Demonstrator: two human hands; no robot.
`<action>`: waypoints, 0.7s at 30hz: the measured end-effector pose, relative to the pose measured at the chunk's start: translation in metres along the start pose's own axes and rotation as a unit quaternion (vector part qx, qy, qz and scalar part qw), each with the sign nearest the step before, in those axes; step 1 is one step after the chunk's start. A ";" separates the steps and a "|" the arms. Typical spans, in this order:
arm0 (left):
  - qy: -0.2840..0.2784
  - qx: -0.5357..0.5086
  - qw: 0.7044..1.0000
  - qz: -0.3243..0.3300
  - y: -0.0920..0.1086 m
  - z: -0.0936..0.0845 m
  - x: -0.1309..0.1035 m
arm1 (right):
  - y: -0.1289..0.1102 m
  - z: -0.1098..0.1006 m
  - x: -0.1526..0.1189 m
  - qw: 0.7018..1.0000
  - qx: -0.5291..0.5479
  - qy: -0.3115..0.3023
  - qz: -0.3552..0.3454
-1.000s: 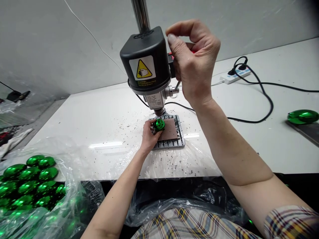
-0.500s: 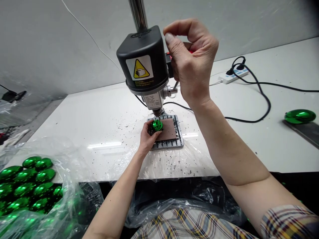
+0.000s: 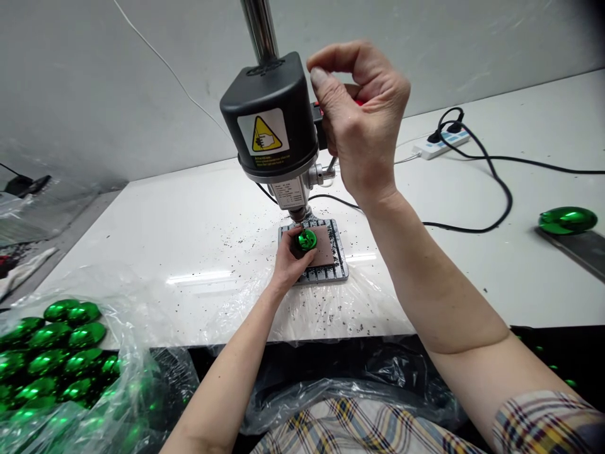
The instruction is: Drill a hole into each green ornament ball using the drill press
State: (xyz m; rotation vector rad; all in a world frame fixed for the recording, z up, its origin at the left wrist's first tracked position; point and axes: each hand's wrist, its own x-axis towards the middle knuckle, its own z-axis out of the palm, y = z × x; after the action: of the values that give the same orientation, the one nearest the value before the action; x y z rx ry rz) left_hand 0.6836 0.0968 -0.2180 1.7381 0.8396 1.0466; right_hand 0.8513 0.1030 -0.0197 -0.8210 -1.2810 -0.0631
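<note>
My left hand (image 3: 292,261) pinches a shiny green shell (image 3: 307,239), shaped like a small dome, between thumb and fingers. It rests the shell on a brown board (image 3: 324,247) on the slotted metal base (image 3: 338,271) of a bench drill press (image 3: 269,113). The chuck (image 3: 297,214) sits just above and behind the shell; the bit's tip cannot be made out. My right hand (image 3: 366,113) is raised beside the black motor cover, fingers curled round the feed handle (image 3: 332,165), whose upper part the hand hides. A bit of red shows behind its fingers.
Several green shells (image 3: 50,334) fill a clear plastic bag at left. Another green shell (image 3: 567,219) lies on a dark flat piece at right. A power strip (image 3: 442,145) and black cable (image 3: 501,221) lie behind. Dark shavings and plastic film surround the base.
My left hand has shifted the green shell slightly right on the board. My right hand has stayed nearly in place by the motor cover.
</note>
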 end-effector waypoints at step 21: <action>0.026 -0.074 0.996 -0.052 0.000 0.005 -0.004 | -0.020 -0.003 -0.036 0.992 0.075 0.087 -0.053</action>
State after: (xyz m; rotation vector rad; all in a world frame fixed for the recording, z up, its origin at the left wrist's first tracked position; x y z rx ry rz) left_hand 0.6867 0.0912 -0.2209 1.5344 0.8539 1.0602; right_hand 0.8328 0.0727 -0.0412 -0.6056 -1.1492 -0.1193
